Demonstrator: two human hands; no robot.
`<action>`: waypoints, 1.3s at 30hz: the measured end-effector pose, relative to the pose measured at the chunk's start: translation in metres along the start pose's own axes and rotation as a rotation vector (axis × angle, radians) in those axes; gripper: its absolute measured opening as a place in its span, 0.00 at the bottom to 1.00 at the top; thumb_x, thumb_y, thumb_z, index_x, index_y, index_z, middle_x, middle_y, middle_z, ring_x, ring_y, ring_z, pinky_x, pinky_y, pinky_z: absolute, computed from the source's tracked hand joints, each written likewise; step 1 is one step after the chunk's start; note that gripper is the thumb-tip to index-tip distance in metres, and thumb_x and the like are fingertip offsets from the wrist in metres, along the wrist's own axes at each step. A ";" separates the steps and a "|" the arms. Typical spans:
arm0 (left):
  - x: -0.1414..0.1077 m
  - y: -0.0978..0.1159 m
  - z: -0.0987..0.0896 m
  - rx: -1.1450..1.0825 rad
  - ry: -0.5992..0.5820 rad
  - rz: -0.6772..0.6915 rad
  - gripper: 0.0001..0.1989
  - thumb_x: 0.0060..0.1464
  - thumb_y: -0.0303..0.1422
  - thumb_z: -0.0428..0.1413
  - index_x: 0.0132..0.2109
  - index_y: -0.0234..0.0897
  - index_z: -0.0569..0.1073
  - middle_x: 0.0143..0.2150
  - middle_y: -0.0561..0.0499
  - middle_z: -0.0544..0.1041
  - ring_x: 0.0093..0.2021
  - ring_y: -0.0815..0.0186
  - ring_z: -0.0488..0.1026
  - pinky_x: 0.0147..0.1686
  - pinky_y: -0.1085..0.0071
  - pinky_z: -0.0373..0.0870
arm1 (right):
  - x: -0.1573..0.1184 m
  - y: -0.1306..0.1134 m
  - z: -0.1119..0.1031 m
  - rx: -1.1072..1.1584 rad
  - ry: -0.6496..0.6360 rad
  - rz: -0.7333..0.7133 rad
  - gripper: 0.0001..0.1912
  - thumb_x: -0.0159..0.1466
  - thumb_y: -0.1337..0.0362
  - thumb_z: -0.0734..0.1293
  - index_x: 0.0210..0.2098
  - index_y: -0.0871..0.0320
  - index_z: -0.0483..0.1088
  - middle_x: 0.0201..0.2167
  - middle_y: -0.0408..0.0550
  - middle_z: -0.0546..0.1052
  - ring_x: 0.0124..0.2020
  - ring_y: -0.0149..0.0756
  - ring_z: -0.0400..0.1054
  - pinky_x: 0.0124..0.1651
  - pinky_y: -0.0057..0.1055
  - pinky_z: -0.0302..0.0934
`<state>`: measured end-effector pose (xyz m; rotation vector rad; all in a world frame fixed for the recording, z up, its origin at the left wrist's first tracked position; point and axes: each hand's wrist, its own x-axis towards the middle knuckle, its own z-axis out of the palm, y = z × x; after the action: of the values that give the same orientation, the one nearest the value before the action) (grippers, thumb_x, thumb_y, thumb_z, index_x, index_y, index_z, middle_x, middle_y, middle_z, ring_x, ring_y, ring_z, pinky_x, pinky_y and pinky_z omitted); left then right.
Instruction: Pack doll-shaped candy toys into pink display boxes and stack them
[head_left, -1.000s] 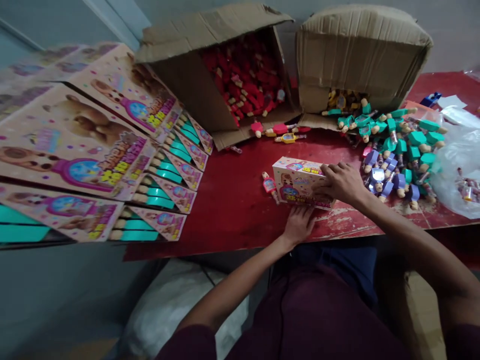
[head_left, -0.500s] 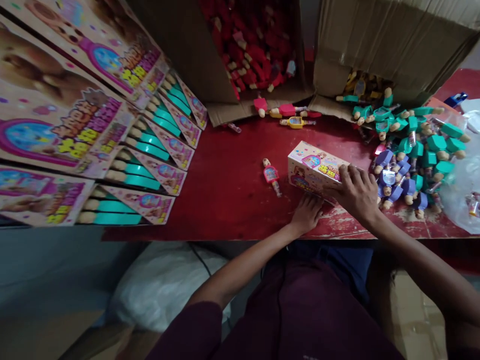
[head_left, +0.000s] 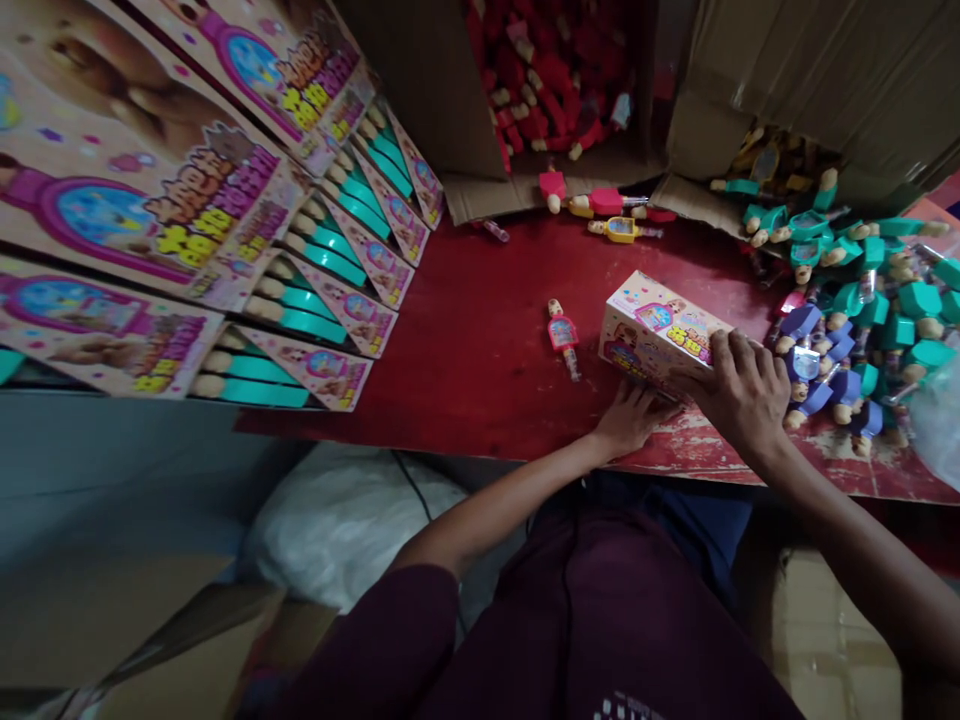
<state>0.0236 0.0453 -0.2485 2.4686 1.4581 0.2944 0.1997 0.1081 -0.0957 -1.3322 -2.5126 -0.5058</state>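
Observation:
A small printed cardboard box (head_left: 660,325) lies tilted in my view on the red table. My right hand (head_left: 746,390) grips its right end, fingers over the top and thumb along the near side. My left hand (head_left: 634,418) rests low at the box's near edge with its fingers stretched out; the fingertips are partly hidden. Left of the box lies one red toy (head_left: 562,335) with a bear-like head and a clear tube end. A heap of purple toys (head_left: 814,365) and green toys (head_left: 919,300) lies just right of my right hand.
Printed display boxes (head_left: 225,210) holding green toys stand at the left. Behind, one carton (head_left: 480,195) holds red toys and another (head_left: 787,60) yellow ones. A yellow toy (head_left: 622,230) lies near the carton flaps. A plastic bag (head_left: 937,420) sits at the right edge.
The camera view has shifted, so the table scene sits further right in the picture. Both hands keep the same places at the box, with no clear movement against it.

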 end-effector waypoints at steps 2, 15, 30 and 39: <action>0.002 0.000 0.001 0.020 -0.021 0.003 0.35 0.66 0.35 0.54 0.74 0.63 0.53 0.71 0.42 0.62 0.70 0.44 0.58 0.69 0.34 0.50 | 0.001 -0.001 0.001 0.007 0.001 0.004 0.36 0.70 0.44 0.62 0.67 0.65 0.62 0.60 0.68 0.73 0.56 0.58 0.65 0.53 0.46 0.57; -0.001 -0.001 0.008 0.066 0.026 0.038 0.33 0.67 0.36 0.52 0.74 0.60 0.53 0.71 0.40 0.61 0.70 0.44 0.58 0.69 0.33 0.48 | -0.002 0.003 0.001 -0.028 -0.017 -0.037 0.38 0.70 0.44 0.61 0.69 0.65 0.59 0.62 0.69 0.71 0.55 0.58 0.64 0.53 0.47 0.56; 0.004 0.000 0.012 0.031 0.002 0.029 0.40 0.61 0.33 0.59 0.74 0.61 0.54 0.69 0.40 0.64 0.69 0.42 0.59 0.69 0.31 0.47 | -0.004 0.011 0.009 0.000 -0.074 -0.076 0.43 0.69 0.39 0.61 0.70 0.66 0.59 0.64 0.72 0.69 0.59 0.61 0.64 0.54 0.48 0.58; -0.006 -0.012 0.020 -0.057 0.217 -0.185 0.21 0.70 0.36 0.48 0.64 0.41 0.73 0.65 0.41 0.73 0.65 0.47 0.65 0.72 0.35 0.43 | -0.019 0.008 0.009 -0.034 -0.050 -0.035 0.40 0.70 0.43 0.62 0.72 0.62 0.56 0.68 0.71 0.65 0.65 0.63 0.60 0.57 0.50 0.57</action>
<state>0.0166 0.0438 -0.2714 2.2939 1.7243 0.5718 0.2164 0.1013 -0.1095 -1.3312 -2.5825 -0.5314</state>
